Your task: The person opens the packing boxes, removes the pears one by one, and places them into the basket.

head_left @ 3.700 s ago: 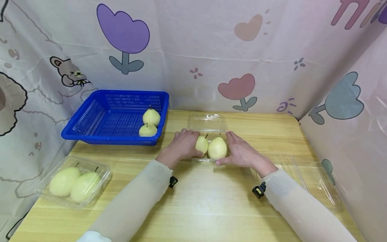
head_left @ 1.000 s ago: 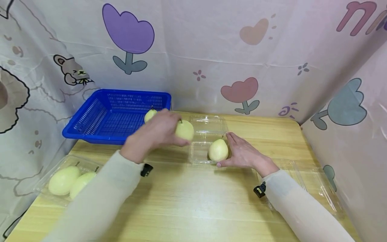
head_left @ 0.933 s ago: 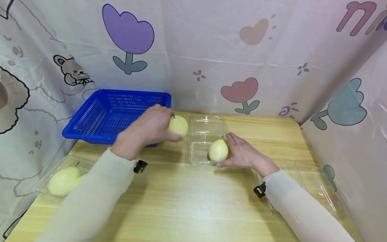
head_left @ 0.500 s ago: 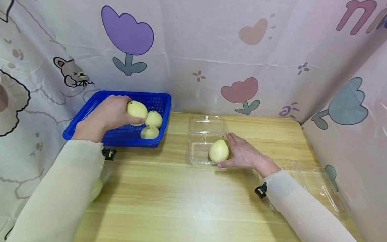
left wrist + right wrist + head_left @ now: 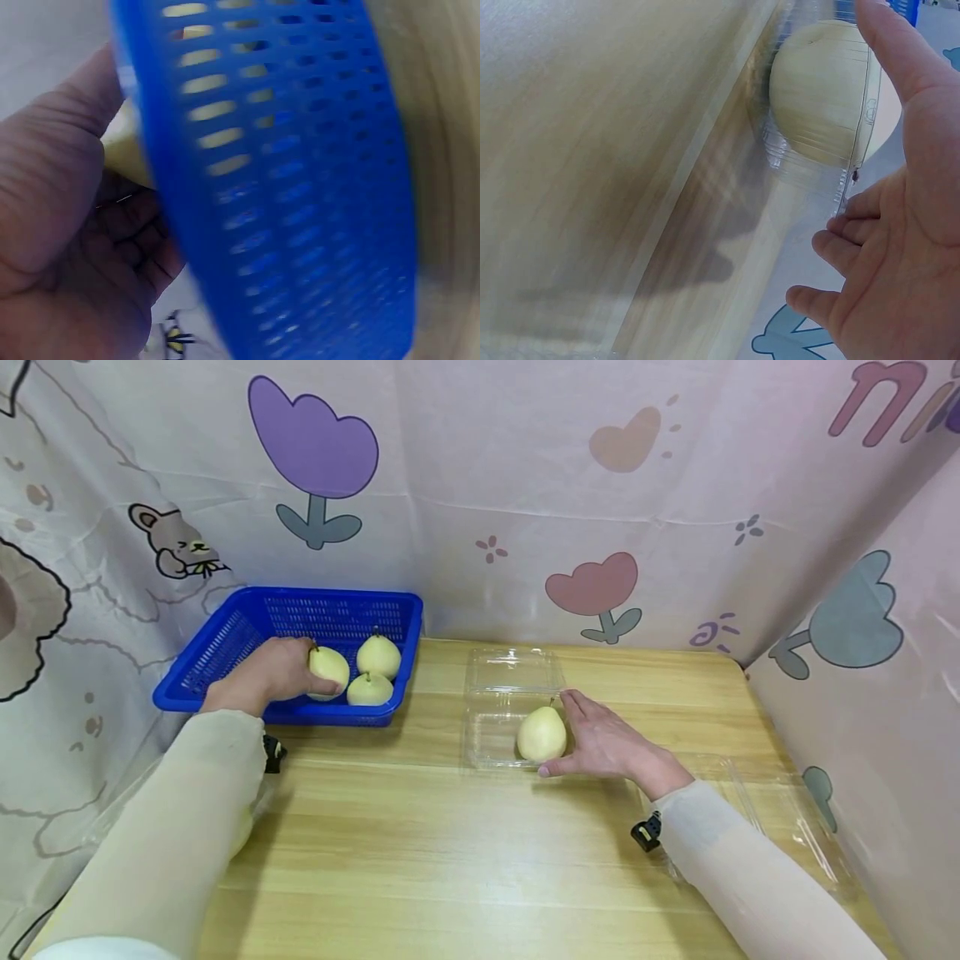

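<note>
My left hand (image 5: 273, 673) grips a pale yellow pear (image 5: 328, 672) inside the blue plastic basket (image 5: 352, 716), beside two other pears (image 5: 378, 657) at its right end. In the left wrist view the basket wall hides much of that pear (image 5: 127, 154). A clear plastic clamshell box (image 5: 491, 735) stands in the middle of the table with its lid raised behind it. One pear (image 5: 542, 735) sits in the box's right half. My right hand (image 5: 607, 739) rests at the box's right side, fingers loosely extended and thumb along the front edge.
Another clear clamshell box (image 5: 787, 827) lies at the right, partly under the right forearm. At the left, a box with pears (image 5: 242, 831) is mostly hidden by the left sleeve. A printed curtain (image 5: 465, 468) stands behind the wooden table (image 5: 420, 860).
My left hand has taken one pear out of the middle box, carried it left and lowered it into the blue basket. The right hand has stayed by the box.
</note>
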`<action>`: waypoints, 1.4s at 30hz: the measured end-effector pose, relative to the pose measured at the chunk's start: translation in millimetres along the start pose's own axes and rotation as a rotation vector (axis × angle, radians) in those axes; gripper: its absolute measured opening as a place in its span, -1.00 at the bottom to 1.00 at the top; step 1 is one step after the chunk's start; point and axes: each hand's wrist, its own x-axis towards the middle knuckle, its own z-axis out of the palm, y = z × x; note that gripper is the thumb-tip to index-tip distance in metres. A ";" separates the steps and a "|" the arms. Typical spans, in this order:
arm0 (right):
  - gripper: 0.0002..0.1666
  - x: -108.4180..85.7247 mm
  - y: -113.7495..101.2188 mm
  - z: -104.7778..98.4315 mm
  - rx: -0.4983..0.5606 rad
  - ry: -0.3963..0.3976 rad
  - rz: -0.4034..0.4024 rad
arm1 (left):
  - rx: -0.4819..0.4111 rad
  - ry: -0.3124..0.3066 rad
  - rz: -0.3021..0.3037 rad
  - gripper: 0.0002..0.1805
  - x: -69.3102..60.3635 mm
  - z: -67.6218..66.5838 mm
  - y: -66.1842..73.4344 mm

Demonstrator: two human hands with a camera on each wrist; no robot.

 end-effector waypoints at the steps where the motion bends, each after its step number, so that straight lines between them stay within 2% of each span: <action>1: 0.65 -0.1 0.1 0.1 0.000 0.000 0.002 | -0.013 -0.016 -0.007 0.12 1.5 2.8 -2.0; 7: 0.64 -0.6 -0.6 -0.4 0.002 0.005 0.001 | -0.062 -0.070 -0.044 0.19 7.4 14.8 -12.1; 12: 0.61 -0.6 -0.8 -0.6 -0.004 0.010 -0.004 | -0.060 -0.093 -0.034 0.19 9.6 19.4 -15.9; 22: 0.59 -0.8 -1.4 -0.3 -0.008 0.019 -0.011 | -0.038 -0.137 -0.017 0.07 11.5 17.2 -16.4; 29: 0.58 -0.4 -0.6 0.7 -0.007 0.027 -0.020 | -0.092 -0.160 -0.015 0.04 8.7 14.8 -18.0; 34: 0.58 -0.5 -1.4 0.1 -0.009 0.023 -0.017 | -0.117 -0.172 -0.022 0.05 1.4 6.9 -16.4; 39: 0.60 -0.9 -1.9 -0.3 -0.003 0.017 -0.012 | -0.142 -0.204 -0.018 -0.06 -7.9 -11.2 -8.7; 42: 0.60 -1.1 -1.7 -0.2 0.002 0.011 -0.009 | -0.146 -0.177 -0.022 -0.10 -11.5 -23.2 -0.9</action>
